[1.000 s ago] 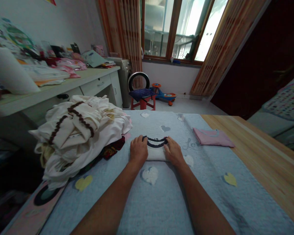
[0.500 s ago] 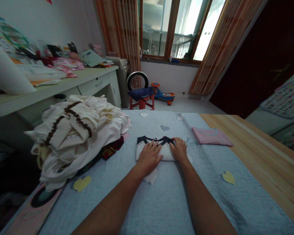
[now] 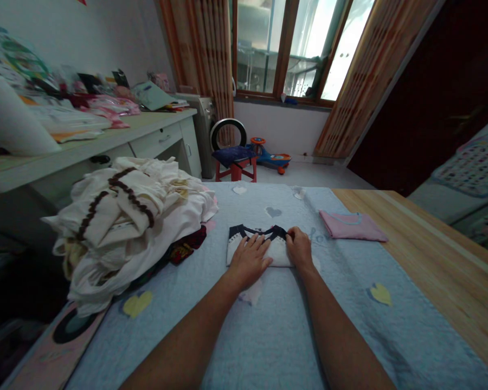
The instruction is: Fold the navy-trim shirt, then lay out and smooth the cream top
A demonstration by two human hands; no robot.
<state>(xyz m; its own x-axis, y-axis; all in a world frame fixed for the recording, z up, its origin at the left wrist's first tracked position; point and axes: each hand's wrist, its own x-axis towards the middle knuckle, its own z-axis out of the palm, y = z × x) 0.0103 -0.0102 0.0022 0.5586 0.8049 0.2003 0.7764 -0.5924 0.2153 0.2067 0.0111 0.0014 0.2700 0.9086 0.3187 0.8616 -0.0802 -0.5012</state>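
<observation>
A small folded white garment with a dark navy collar lies on the light blue blanket with hearts. My left hand rests flat on the garment's middle, fingers stretched out. My right hand sits at the garment's right edge with fingers curled on the cloth near the collar. A folded pink garment lies to the right, apart from both hands.
A heap of unfolded cream clothes with brown trim sits at the left. A cluttered desk stands behind it. Bare wooden tabletop runs along the right. A red stool and toy car stand by the window.
A second ago both hands gripped the garment's sides; since then the left hand has moved onto its middle and lies flat. The right hand has shifted to the right edge.
</observation>
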